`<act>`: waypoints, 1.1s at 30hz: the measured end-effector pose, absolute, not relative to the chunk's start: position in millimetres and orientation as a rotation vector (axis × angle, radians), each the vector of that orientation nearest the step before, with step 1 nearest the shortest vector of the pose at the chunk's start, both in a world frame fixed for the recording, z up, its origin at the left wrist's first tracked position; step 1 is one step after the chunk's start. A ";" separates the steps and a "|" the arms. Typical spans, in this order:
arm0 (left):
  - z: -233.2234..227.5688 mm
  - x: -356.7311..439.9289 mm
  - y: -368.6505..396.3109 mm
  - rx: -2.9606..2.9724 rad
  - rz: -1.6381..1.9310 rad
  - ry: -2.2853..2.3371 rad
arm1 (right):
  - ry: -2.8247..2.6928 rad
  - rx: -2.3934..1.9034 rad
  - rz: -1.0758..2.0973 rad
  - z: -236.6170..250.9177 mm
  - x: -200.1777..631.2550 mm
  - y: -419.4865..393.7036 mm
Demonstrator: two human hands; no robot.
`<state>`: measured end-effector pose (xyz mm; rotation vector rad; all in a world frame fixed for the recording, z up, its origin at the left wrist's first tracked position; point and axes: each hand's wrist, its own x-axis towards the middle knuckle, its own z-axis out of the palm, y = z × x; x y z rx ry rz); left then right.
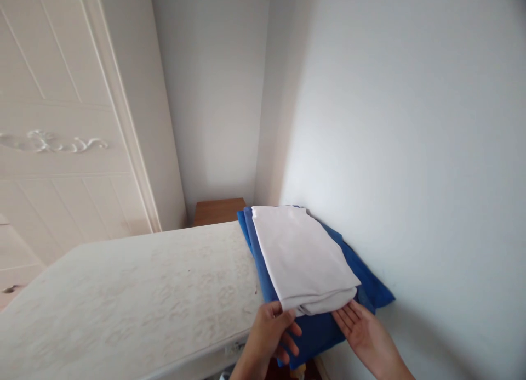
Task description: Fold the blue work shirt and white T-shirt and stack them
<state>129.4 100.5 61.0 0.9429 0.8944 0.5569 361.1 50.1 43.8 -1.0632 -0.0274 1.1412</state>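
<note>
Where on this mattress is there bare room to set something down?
The mattress is bare from its left edge up to the blue cloth. The wall corner is crowded: folded white cloth atop the blue, left hand and right hand at its near edge.

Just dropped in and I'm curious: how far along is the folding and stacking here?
Looks done: a folded white cloth lies on a folded blue cloth at the mattress corner by the wall. In hand: the left hand grips the stack's near edge, and the right hand lies open, palm up, beside it. Left: perhaps only squaring the stack; no other cloths are in view.
</note>
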 end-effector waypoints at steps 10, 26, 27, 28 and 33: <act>92.8 100.8 134.6 2.079 1.004 1.370 | -0.966 -1.312 0.389 137.9 360.8 78.7; 16.7 159.2 162.5 2.691 0.757 0.792 | -1.933 -2.300 0.125 79.8 369.8 401.3; 9.3 161.7 164.1 2.730 0.825 0.799 | -1.926 -2.336 0.132 71.0 372.8 405.9; 3.3 164.6 165.6 2.769 0.896 0.811 | -1.925 -2.360 0.131 63.6 375.5 409.1; -3.1 173.6 170.6 2.910 1.103 0.872 | -1.975 -2.395 0.116 49.1 384.5 414.8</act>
